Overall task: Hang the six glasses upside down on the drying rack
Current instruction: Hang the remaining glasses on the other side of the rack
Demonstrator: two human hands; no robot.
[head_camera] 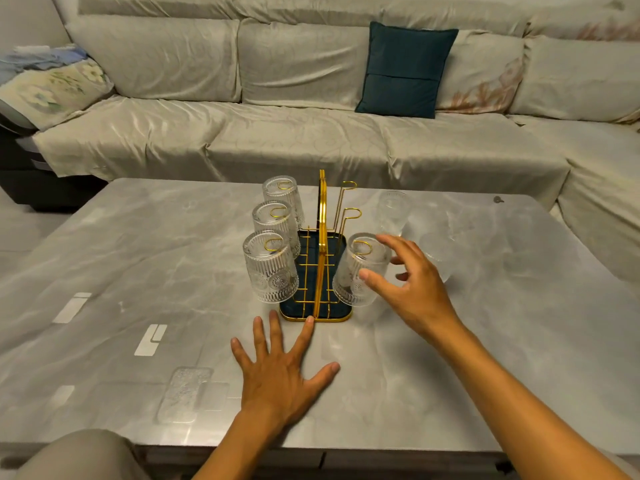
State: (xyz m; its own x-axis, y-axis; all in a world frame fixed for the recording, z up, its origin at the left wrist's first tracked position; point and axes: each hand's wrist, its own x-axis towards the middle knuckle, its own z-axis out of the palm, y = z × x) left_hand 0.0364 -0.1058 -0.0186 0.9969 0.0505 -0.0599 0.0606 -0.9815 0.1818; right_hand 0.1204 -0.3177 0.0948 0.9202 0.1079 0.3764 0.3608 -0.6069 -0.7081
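A knee [79, 452] in grey cloth shows at the bottom left corner, under the near edge of the grey marbled table [138, 271]. The left hand [280, 372] lies flat on the table with its fingers spread wide and nothing in it; its index fingertip touches the near gold rim of the drying rack [317, 299]. The right hand [412, 285] is raised just to the right of the rack, fingers loosely curled and apart, holding nothing, with the thumb tip at the side of the near right glass [360, 271]; whether it touches the glass I cannot tell. That glass hangs upside down and tilted outward on the nearest right-hand prong of the rack. The rack stands near the middle of the table, a dark tray with gold wire bars and an upright gold handle down its centre. On its left side three ribbed glasses hang upside down in a row: the near left glass [270, 268], the middle left glass [275, 225] behind it, and the far left glass [282, 199] at the back. On the right side two gold prongs [348, 202] behind the hung glass stand bare. Two more glasses rest on the table to the right of the rack, faint against the surface: one glass [436, 252] just behind the right hand, and another glass [393, 213] farther back. Beyond the table runs a long pale sofa [311, 140] with a dark teal cushion [405, 69] leaning against its back.
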